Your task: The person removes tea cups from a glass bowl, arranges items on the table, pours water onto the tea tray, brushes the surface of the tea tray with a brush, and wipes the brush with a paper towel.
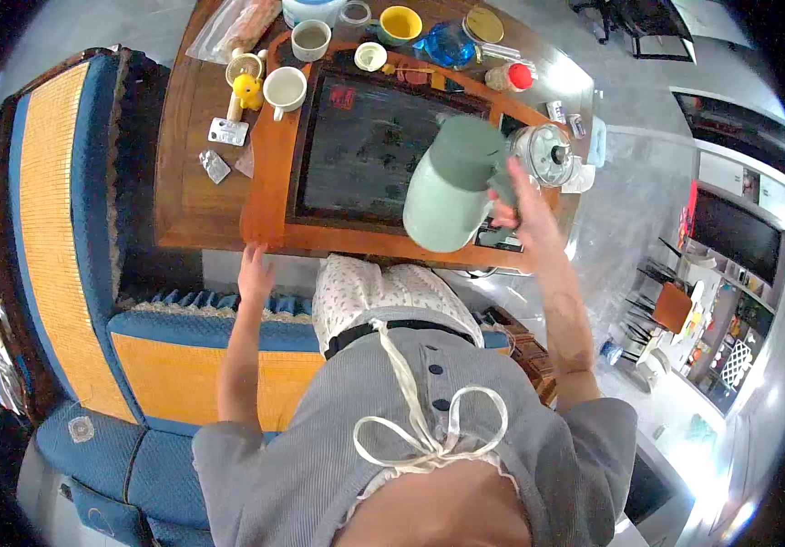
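My right hand (531, 214) is wrapped round the handle of a pale green thermos jug (442, 202) with a darker green top. The jug appears above the right part of the wooden tea tray (272, 173), near its dark inset panel (379, 150). My left hand (256, 273) touches the table's front edge, fingers stretched out and holding nothing. Just beyond the jug stands a glass kettle (543, 155) with a lid. A white cup (285, 89) sits at the tray's far left corner, beside a yellow toy duck (247, 91).
Along the back of the wooden table (194, 173) are a grey cup (310, 41), a yellow cup (400, 25), a small bowl (370, 57) and a red-lidded jar (509, 77). Blister packs (228, 132) lie at left. A blue sofa (219, 325) with woven mats is close by.
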{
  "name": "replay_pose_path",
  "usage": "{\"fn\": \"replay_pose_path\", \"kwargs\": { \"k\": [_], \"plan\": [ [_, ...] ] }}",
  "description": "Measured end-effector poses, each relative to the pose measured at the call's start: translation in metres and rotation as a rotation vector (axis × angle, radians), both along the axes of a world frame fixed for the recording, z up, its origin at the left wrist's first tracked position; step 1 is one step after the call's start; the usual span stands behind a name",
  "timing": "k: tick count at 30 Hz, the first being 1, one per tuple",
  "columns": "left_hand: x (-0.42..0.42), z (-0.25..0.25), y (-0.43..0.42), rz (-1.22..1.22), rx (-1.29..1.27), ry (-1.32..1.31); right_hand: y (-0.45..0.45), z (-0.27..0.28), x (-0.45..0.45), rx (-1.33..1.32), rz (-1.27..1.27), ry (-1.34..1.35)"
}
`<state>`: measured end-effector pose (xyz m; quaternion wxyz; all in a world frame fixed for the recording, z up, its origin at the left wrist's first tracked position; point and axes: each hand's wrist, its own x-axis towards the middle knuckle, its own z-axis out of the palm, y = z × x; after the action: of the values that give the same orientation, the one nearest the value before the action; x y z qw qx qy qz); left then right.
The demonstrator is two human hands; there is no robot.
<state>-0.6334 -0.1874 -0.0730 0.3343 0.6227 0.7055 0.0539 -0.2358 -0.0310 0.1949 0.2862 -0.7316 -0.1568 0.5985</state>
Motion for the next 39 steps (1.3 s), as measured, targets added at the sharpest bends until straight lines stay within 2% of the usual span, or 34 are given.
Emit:
{"fn": "replay_pose_path", "kwargs": {
  "k": [1, 4, 6, 9, 10, 13, 16, 19, 20, 22, 26, 32, 35, 39],
  "plan": [
    [-0.004, 0.004, -0.023, 0.006, 0.1, 0.05, -0.008, -0.016, 0.004, -0.054, 0.068, 0.065],
    [-0.014, 0.011, -0.077, 0.302, -0.049, -0.01, -0.018, -0.044, -0.009, -0.12, 0.098, 0.114],
    [-0.024, -0.005, -0.114, 0.471, -0.155, -0.028, -0.016, -0.055, -0.019, -0.158, 0.105, 0.129],
    [-0.042, -0.043, -0.17, 0.453, -0.144, -0.05, -0.01, -0.076, -0.024, -0.2, 0.161, 0.115],
    [-0.039, -0.05, -0.179, 0.587, -0.152, -0.033, -0.004, -0.074, -0.031, -0.234, 0.125, 0.098],
    [-0.045, -0.068, -0.196, 0.723, -0.311, -0.215, 0.006, -0.091, -0.037, -0.188, 0.117, 0.122],
    [-0.041, -0.072, -0.196, 0.753, -0.399, -0.245, 0.022, -0.093, -0.048, -0.232, 0.206, 0.091],
    [-0.034, -0.086, -0.195, 0.718, -0.286, -0.469, 0.039, -0.104, -0.053, -0.312, 0.304, 0.078],
    [-0.038, -0.136, -0.212, 0.743, -0.363, -0.435, 0.042, -0.1, -0.064, -0.317, 0.321, 0.048],
    [-0.029, -0.123, -0.197, 0.735, -0.372, -0.48, 0.048, -0.103, -0.069, -0.314, 0.389, 0.023],
    [-0.025, -0.12, -0.188, 0.788, -0.347, -0.706, 0.049, -0.109, -0.067, -0.3, 0.247, 0.02],
    [-0.03, -0.079, -0.178, 0.874, -0.52, -0.479, 0.043, -0.116, -0.024, -0.402, -0.017, 0.173],
    [-0.04, -0.079, -0.182, 0.939, -0.611, -0.607, 0.034, -0.118, -0.003, -0.405, -0.097, 0.174],
    [-0.048, -0.089, -0.185, 0.937, -0.633, -0.592, 0.017, -0.127, 0.025, -0.35, -0.173, 0.074]
  ]
}}
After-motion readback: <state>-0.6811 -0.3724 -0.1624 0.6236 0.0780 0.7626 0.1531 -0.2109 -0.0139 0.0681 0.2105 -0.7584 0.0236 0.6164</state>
